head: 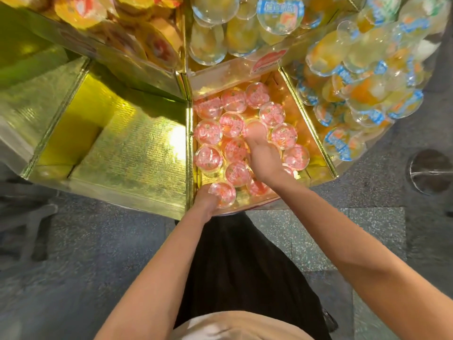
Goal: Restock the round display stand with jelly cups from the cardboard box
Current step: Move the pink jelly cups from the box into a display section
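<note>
Clear thin plastic, so the pink jelly cups [232, 123] probably dent and slip; grip the rims. Left hand [208, 202] curls around one cup [224, 193] at the gold compartment's [316, 141] front; right hand [263, 155] lies flat, fingers together, on the packed layer.

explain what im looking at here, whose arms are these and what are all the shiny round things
This is one picture from a camera worn on a person's head, looking down, so the two bare arms are their own. There is no machine. In front of them is a gold display stand split into wedge-shaped compartments. The round things are sealed jelly cups. The middle compartment holds pink-lidded cups laid side by side. The left hand grips one pink-lidded cup at the near edge. The right hand reaches in among the cups, fingers on them; whether it grips one cannot be told. Blue-lidded cups fill the compartment to the right. The wedge on the left shows bare gold lining.
</note>
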{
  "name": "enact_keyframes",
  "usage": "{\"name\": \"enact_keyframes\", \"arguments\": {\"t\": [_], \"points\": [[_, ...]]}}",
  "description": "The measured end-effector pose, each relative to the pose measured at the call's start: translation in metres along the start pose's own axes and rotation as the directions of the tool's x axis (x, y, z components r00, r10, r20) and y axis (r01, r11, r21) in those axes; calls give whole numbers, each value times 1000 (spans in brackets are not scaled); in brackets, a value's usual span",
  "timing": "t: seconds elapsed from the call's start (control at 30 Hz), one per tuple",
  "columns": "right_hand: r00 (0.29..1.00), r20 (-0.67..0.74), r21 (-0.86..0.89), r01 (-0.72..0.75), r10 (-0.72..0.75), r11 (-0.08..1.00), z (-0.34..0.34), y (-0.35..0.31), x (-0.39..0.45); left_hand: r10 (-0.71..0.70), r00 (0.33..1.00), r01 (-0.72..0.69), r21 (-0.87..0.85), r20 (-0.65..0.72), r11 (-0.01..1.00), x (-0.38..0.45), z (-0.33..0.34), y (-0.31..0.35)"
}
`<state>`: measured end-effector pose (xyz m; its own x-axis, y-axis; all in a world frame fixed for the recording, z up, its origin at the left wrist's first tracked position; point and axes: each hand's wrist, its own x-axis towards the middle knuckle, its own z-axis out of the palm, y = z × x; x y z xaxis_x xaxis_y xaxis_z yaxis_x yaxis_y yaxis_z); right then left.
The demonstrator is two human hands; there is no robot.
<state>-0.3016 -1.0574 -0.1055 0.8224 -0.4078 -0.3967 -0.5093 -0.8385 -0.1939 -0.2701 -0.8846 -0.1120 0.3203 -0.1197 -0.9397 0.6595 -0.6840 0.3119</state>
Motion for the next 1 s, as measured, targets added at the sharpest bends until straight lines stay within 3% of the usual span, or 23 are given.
{"name": "enact_keyframes", "arguments": {"t": [0.17,0.37,0.47,0.6,0.73,0.83,0.93,1.0], "points": [[997,45,43,53,-55,998,-3,5,33,82,997,-74,364,-8,928,-2,-3,-2],[995,95,46,-42,38,998,-9,3,59,83,994,-103,381,70,919,-4,1,0],[995,100,-21,-12,14,1000,-9,5,65,107,992,-125,474,66,872,-5,8,2],[978,98,2,185,-185,983,-7,14,65,182,981,-123,497,-72,859,-12,11,-5],[897,61,73,433,-438,898,-9,21,70,235,964,-134,539,-123,831,-19,9,-10],[863,60,57,498,-501,865,-7,17,72,264,948,-87,649,-180,756,-24,15,-12],[881,60,120,461,-470,879,-9,22,75,379,908,-150,709,-177,689,-20,19,-9],[902,52,196,412,-429,890,-12,27,75,513,850,-217,808,-120,548,-18,17,-4]]}}
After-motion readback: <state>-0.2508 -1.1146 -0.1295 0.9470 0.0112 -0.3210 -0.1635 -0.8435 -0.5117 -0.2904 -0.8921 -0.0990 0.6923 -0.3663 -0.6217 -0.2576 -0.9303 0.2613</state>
